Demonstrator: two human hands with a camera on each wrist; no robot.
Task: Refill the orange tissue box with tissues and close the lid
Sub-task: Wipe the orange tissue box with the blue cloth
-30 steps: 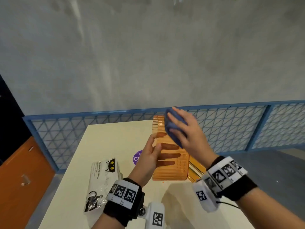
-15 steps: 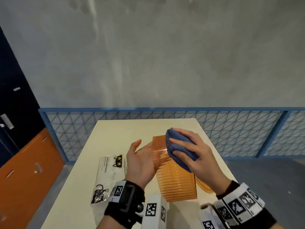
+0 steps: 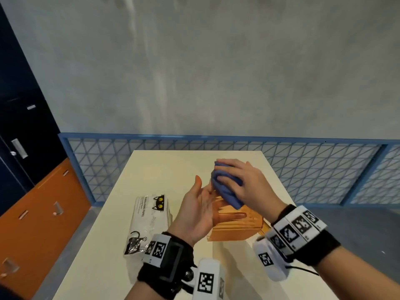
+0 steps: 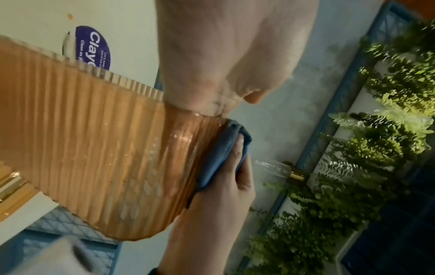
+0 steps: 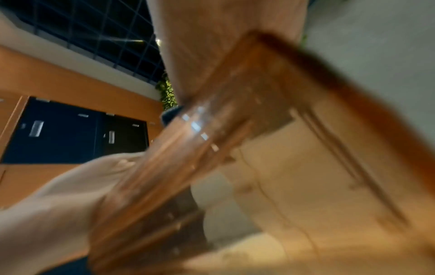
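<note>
**Cloth on the raised end of the orange box, your left hand bracing it**

While your right hand (image 3: 244, 182) curls its fingers (image 3: 227, 179) over a blue cloth (image 3: 227, 191), that cloth sits pressed against the upper far end of the orange tissue box (image 3: 236, 228). Your left hand (image 3: 199, 213) lies flat, fingers straight, against the box's left side; several fingers show through the see-through ribbed wall. From the left wrist view the same holds: the cloth (image 4: 219, 158) is wedged between your right fingers and the box's ribbed end (image 4: 94, 148). The right wrist view is too blurred to add much; it seems to show the box's open inside close up.

The box is tilted and lifted at its far end, above the cream table (image 3: 151, 169), with a second orange piece, perhaps the lid (image 3: 265, 228), just behind its right corner. A white tissue pack (image 3: 149, 221) with a cat print lies on the table left of your left hand, apart from the box.

Against half a second ago, your right hand and cloth sit much the same on the box's top end, while your left palm has turned more upward and its fingers have slid further along the box wall. Your head has also tipped, so more wall shows above the blue mesh railing (image 3: 303, 169).
</note>
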